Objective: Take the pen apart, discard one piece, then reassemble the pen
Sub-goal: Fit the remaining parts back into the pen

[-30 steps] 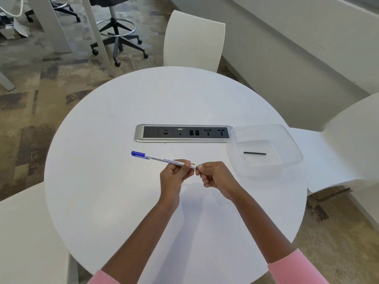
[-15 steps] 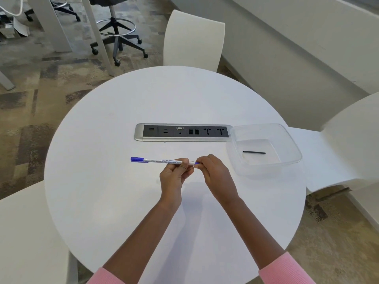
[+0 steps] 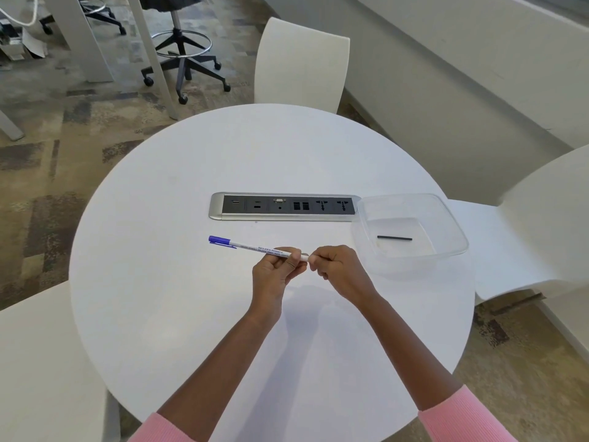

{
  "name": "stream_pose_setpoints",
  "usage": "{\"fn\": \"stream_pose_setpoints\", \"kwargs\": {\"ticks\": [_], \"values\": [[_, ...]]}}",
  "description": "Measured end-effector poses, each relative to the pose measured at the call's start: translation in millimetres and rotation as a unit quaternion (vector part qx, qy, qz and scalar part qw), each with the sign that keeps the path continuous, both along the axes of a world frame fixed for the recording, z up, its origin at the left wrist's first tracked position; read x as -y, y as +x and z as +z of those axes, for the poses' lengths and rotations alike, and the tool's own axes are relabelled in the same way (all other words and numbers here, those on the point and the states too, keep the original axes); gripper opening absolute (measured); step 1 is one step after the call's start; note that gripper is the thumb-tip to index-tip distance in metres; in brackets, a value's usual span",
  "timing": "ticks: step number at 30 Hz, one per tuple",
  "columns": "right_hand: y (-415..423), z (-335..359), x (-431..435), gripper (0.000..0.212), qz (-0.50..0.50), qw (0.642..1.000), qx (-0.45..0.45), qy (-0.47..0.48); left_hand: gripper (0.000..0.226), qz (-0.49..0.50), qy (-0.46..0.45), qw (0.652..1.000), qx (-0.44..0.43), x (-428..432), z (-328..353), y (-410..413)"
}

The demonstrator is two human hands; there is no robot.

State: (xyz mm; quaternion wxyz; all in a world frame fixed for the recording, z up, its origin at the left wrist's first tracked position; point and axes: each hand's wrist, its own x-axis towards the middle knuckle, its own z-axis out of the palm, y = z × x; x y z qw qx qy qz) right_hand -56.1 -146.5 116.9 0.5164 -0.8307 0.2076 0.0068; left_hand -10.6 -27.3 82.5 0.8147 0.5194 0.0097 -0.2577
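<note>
A white pen (image 3: 255,247) with a blue cap at its left end is held level over the round white table (image 3: 159,282). My left hand (image 3: 276,270) grips the barrel near its right end. My right hand (image 3: 338,272) pinches the pen's right tip, fingers curled around it, so the end piece is hidden. A thin black rod (image 3: 394,238) lies flat inside the clear plastic container (image 3: 446,224) to the right of my hands.
A silver power and socket strip (image 3: 283,206) is set into the table behind the pen. White chairs stand at the far side (image 3: 302,62), the right (image 3: 526,224) and the near left (image 3: 38,362). A wheeled stool (image 3: 181,52) stands on the carpet.
The pen tilted a little between frames. My right hand opened over the pen's right end half a second ago and now is curled tight on it again.
</note>
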Motion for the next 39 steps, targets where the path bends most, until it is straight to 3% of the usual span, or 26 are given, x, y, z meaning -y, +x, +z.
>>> {"fn": "stream_pose_setpoints", "kwargs": {"ticks": [3,6,9,12,15,20,25,29,34,39], "values": [[0.7,3.3,6.5,0.036,0.003,0.992,-0.05,0.115,0.009,-0.011,0.015,1.0,0.014,0.7,-1.1,-1.1],[0.7,1.7,4.6,0.036,-0.007,0.987,-0.048,0.154,0.007,0.004,0.012,1.0,-0.002,1.9,-1.6,-0.2],[-1.7,-4.3,-3.0,0.037,-0.034,0.996,-0.008,0.087,0.007,0.033,0.005,0.999,-0.034,1.9,-2.6,0.0],[-7.2,-11.1,-6.8,0.023,-0.057,0.998,0.031,0.008,0.01,0.055,0.001,0.997,-0.06,1.8,-3.0,-0.5],[-11.5,-14.4,-11.0,0.011,-0.019,0.996,0.058,-0.06,0.009,0.062,0.0,0.996,-0.07,1.5,-2.2,0.3],[-11.0,-17.9,-12.3,0.015,0.024,0.969,0.1,-0.226,0.009,0.06,0.003,0.995,-0.073,2.6,-1.4,-1.1],[-10.1,-12.8,-8.3,0.018,0.068,0.955,0.114,-0.264,0.009,0.037,-0.014,0.996,-0.076,1.1,-2.8,-4.0],[-7.0,-11.2,-4.6,0.018,0.066,0.973,0.083,-0.203,0.01,0.018,-0.016,0.997,-0.073,0.5,-2.3,-3.8],[-2.5,-7.2,-2.1,0.036,0.013,0.999,0.024,-0.021,0.011,0.002,-0.014,0.998,-0.064,0.3,-2.1,-3.0],[0.5,-0.2,4.7,0.035,-0.019,0.982,-0.085,0.166,0.009,-0.014,0.002,0.999,-0.047,-0.4,-4.2,-3.9]]}}
